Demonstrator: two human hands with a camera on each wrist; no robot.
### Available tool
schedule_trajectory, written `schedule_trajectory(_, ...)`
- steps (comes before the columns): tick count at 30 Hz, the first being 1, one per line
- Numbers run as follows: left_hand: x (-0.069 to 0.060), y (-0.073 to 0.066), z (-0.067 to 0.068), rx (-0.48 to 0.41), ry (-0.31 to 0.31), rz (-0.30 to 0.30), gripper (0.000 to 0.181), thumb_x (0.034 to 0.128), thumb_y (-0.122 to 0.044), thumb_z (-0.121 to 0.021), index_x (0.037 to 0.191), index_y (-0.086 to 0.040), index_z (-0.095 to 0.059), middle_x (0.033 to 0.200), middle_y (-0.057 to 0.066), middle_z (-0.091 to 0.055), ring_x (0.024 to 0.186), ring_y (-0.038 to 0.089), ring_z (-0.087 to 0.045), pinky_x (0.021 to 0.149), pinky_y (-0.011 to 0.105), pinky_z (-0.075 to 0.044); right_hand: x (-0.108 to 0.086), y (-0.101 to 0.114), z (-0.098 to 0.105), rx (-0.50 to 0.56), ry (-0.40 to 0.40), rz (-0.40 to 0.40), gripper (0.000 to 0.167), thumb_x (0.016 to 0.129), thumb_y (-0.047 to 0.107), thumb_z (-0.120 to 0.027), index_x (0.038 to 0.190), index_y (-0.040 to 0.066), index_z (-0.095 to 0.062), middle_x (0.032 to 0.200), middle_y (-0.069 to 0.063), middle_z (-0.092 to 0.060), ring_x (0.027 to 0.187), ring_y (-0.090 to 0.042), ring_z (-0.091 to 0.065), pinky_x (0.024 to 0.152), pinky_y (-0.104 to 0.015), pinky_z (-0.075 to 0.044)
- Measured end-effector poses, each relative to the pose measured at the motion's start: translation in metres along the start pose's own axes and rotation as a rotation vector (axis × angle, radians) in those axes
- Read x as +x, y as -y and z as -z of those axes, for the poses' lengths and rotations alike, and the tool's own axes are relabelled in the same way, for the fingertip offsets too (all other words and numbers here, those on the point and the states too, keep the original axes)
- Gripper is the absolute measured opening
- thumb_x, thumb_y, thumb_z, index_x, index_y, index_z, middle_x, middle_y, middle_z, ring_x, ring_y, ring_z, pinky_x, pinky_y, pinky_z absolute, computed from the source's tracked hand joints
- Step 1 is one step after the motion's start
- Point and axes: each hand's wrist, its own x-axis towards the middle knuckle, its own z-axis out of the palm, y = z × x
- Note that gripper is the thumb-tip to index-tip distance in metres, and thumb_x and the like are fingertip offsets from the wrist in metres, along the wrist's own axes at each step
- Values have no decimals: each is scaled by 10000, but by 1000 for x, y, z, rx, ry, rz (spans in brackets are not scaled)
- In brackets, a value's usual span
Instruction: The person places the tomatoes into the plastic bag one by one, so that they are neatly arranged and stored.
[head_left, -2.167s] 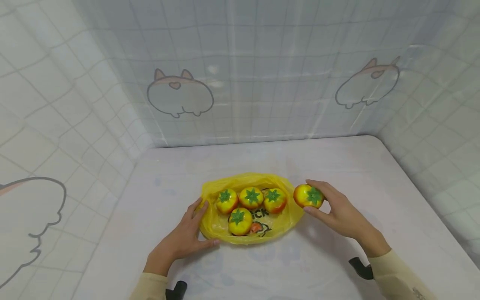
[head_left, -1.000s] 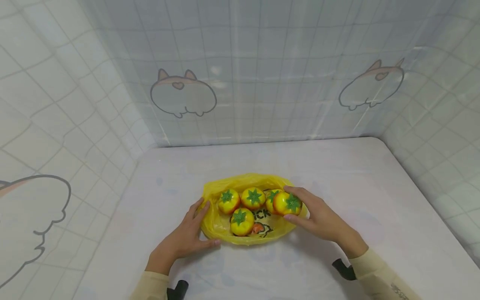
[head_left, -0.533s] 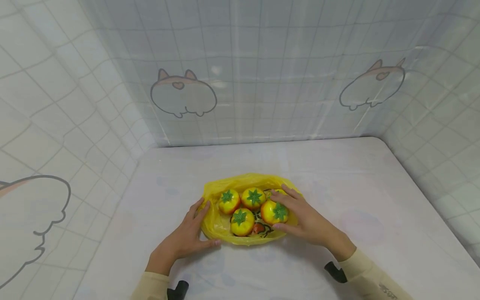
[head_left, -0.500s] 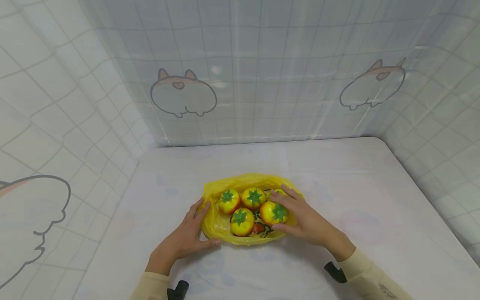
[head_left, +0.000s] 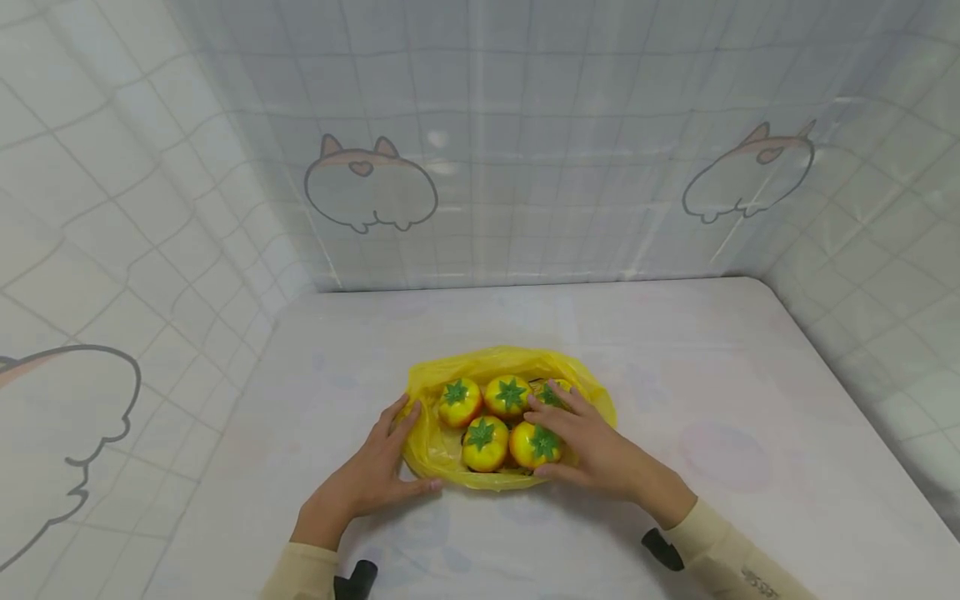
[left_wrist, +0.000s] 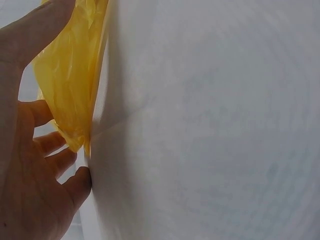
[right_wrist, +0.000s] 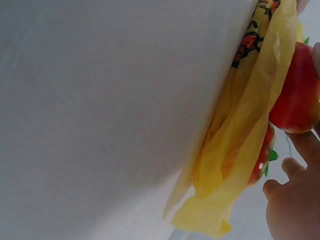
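A yellow plastic bag (head_left: pixel 431 450) lies spread like a shallow bowl on the table, with several yellow-and-red toy tomatoes with green star-shaped tops in it. My right hand (head_left: pixel 611 454) reaches over the bag's right side and holds one toy tomato (head_left: pixel 534 446) between thumb and fingers, in the front row. Those fingers partly cover another toy tomato (head_left: pixel 552 392) at the back right. My left hand (head_left: pixel 363 483) rests against the bag's left edge, fingers spread and thumb along the near rim. In the right wrist view the held tomato's red side (right_wrist: pixel 297 92) shows above the bag's rim.
The pale table (head_left: pixel 712 358) extends around the bag. Tall curtain-like sheets with a grid pattern (head_left: pixel 525 167) and cartoon drawings stand behind and at both sides. Black wrist-worn pieces (head_left: pixel 662 550) sit by both sleeves.
My right hand has brought the toy tomato from right of the bag, over its right edge, leftward and nearer, beside the front tomato. The left hand stays put at the bag's left edge.
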Motion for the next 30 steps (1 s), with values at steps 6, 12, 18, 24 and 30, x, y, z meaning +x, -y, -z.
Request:
schedule_trajectory(6, -2, -3, 1, -6, 4, 9, 1219, 777, -788, -698, 1662, -143, -163, 1717, 146, -20, 1527, 452, -248, 1151, 620, -376, -1, 1, -1, -7, 24, -9, 707, 947, 478, -715, 1535, 156, -489, 1689, -12, -275, 1595, -306, -60, 1261, -603, -110)
schedule_trajectory(12, -1, -3, 0, 4, -2, 8, 1226, 772, -786, -705, 1662, -143, -160, 1717, 147, -19, 1524, 451, -257, 1150, 613, -380, 1, 2, -1, -39, 42, -13, 709, 948, 477, -712, 1537, 150, -490, 1716, 15, -169, 1594, -330, -17, 1259, -621, -61)
schedule_trajectory(18, -1, -3, -2, -6, -2, 11, 1226, 767, -788, -708, 1663, -153, -164, 1719, 133, -22, 1526, 442, -258, 1148, 612, -384, 2, 1, -2, -93, 76, 9, 742, 936, 493, -713, 1529, 102, -498, 1726, -29, -119, 1581, -411, -16, 1231, -682, -41)
schedule_trajectory(24, 0, -3, 1, -13, 7, 15, 1234, 761, -784, -718, 1665, -164, -152, 1722, 127, -10, 1530, 448, -241, 1145, 624, -382, 3, 1, -5, -93, 85, -4, 781, 946, 482, -707, 1568, 98, -431, 1733, -67, -81, 1573, -444, -6, 1209, -721, -30)
schedule_trajectory(30, 2, 0, 1, -28, 28, 21, 1237, 760, -781, -721, 1668, -179, -135, 1725, 110, 20, 1540, 444, -213, 1155, 632, -364, 4, 3, -3, -73, 90, -20, 843, 948, 498, -701, 1617, 138, -337, 1732, -73, -74, 1578, -425, 6, 1218, -706, -23)
